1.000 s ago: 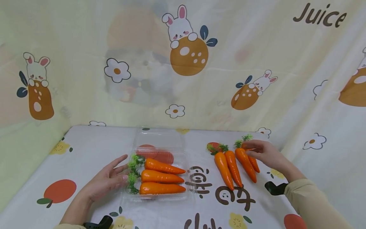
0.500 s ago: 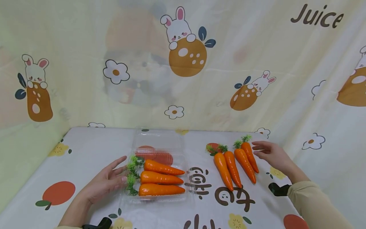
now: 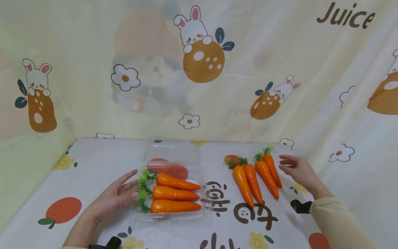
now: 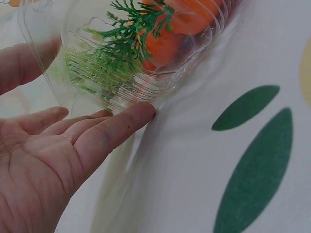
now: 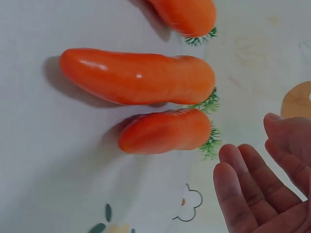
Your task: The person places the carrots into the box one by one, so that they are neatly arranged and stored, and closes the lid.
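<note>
Three orange carrots [image 3: 176, 192] with green leafy tops lie side by side in a clear plastic box [image 3: 174, 215], whose lid [image 3: 172, 152] is folded back. At the box's left end, my left hand [image 3: 113, 197] has its fingertips right at the ribbed wall, fingers spread. In the left wrist view, leafy tops [image 4: 141, 39] show through that wall beside the fingers [image 4: 116, 128]. To the right, several more carrots [image 3: 266, 180] lie on the cloth. My right hand [image 3: 300, 173] is just right of the outermost carrot [image 5: 167, 130], apart from it, fingers loosely bent and holding nothing.
A white printed cloth [image 3: 102, 155] covers the table. Behind it hangs a pale curtain [image 3: 155, 103] with rabbit and flower prints, which also closes off the left and right sides. Printed lettering on the cloth lies between the box and the loose carrots.
My right hand was at the outermost loose carrot, partly covering it, and has drawn back to the right, leaving it on the cloth. The left hand and box have stayed in place.
</note>
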A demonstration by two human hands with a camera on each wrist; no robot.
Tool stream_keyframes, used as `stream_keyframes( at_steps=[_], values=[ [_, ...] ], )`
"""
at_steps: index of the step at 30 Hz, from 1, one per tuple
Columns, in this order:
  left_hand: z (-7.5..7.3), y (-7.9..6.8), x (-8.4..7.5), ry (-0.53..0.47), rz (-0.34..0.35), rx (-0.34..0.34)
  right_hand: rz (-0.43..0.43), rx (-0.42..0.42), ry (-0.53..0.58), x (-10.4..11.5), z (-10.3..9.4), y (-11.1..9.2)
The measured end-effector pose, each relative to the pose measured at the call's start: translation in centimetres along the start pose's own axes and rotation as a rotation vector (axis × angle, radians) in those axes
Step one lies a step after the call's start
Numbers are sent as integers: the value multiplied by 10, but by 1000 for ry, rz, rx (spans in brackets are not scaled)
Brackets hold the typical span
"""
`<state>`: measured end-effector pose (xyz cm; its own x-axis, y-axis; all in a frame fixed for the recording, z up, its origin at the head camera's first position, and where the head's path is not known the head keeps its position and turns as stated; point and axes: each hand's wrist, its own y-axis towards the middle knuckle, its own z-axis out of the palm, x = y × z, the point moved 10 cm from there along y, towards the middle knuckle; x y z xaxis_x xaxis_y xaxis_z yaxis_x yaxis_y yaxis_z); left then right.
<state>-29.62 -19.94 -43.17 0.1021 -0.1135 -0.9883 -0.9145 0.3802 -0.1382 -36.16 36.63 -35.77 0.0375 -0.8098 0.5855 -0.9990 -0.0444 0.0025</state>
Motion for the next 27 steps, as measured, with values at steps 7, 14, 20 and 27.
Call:
stream_keyframes(
  at_steps=[7, 14, 20, 27],
  values=[
    [0, -1, 0, -18, 0, 6, 69, -19, -27, -12, 8, 6],
    [-1, -1, 1, -22, 4, 4, 139, 2, -33, -22, 18, 10],
    [-1, 0, 1, -12, 0, -1, 188, 30, -47, -25, 23, 10],
    [-1, 0, 2, -4, -10, -5, 227, 54, -58, -34, 29, 12]
  ],
)
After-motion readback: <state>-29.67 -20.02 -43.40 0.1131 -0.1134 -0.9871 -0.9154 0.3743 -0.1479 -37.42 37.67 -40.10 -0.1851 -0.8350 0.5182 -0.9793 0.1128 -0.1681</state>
